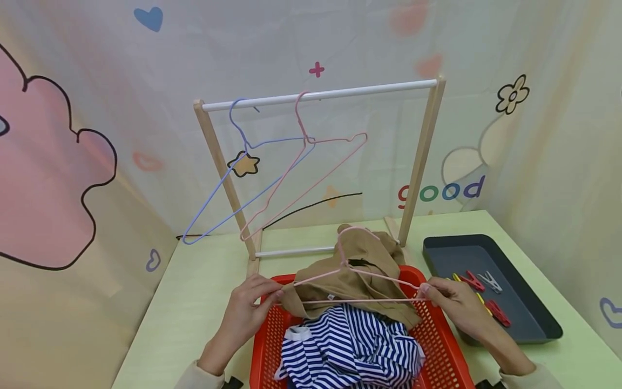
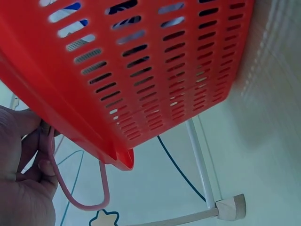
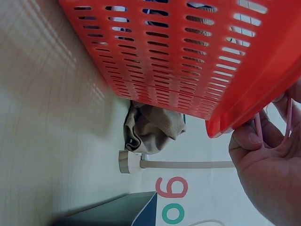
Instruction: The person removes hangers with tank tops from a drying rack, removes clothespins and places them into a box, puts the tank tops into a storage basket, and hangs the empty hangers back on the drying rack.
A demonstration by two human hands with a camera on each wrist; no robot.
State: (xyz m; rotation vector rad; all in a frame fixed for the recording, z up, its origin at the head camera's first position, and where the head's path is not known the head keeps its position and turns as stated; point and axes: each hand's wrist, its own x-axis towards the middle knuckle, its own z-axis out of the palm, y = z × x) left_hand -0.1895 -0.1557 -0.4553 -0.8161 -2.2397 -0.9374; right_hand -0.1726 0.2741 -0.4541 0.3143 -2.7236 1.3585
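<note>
A pink wire hanger (image 1: pixel 344 267) is stretched level over the red basket (image 1: pixel 437 337), its hook pointing up and away. My left hand (image 1: pixel 248 305) pinches the left end of it, beside a fold of the brown garment (image 1: pixel 320 259). The right end is held between thumb and fingers of my right hand (image 1: pixel 459 305). Both wrist views show the pink wire at the fingers, close to the basket's rim. The brown garment lies behind and under the hanger, bunched over the basket's far side. In front of it, a navy-and-white striped garment (image 1: pixel 347 346) lies in the basket.
Behind the basket stands a rack with a white rail (image 1: pixel 379 89) and wooden posts. A blue hanger (image 1: pixel 214 189) and another pink hanger (image 1: pixel 311 186) hang from the rail. At right, a dark grey tray (image 1: pixel 527 308) holds several clothes pegs (image 1: pixel 491 282).
</note>
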